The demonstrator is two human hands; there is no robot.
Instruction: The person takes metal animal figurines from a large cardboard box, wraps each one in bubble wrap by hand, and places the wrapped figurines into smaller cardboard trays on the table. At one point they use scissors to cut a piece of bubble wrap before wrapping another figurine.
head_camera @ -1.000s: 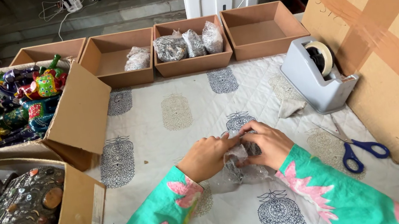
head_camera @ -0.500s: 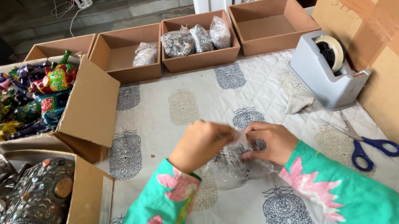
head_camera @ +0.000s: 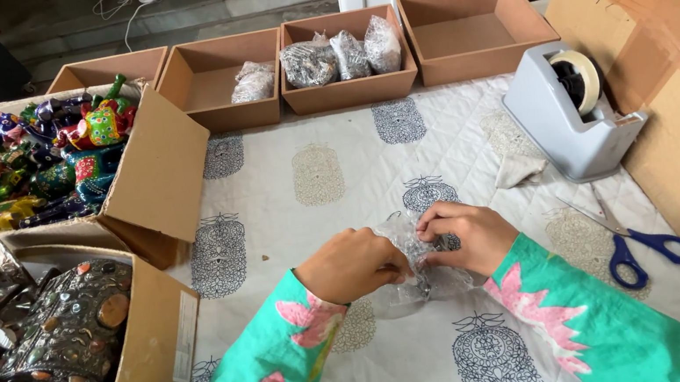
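Observation:
Both my hands meet at the middle of the table over a small clear plastic packet [head_camera: 417, 264] with a dark object inside. My left hand [head_camera: 352, 264] grips its left side with curled fingers. My right hand [head_camera: 466, 235] pinches the top right of the packet with thumb and fingers. The packet rests on the white printed tablecloth [head_camera: 329, 175]. Green sleeves with pink flowers cover both arms.
A grey tape dispenser [head_camera: 572, 109] stands at the right, blue-handled scissors [head_camera: 636, 245] lie near a large cardboard box [head_camera: 676, 55]. Several brown trays [head_camera: 343, 53] line the back, two holding wrapped packets. Left boxes hold colourful figurines [head_camera: 26, 164] and dark metal pieces [head_camera: 42, 339].
My hands have stayed over the packet, working its plastic; the left hand has lowered and closed onto it. The view has shifted slightly.

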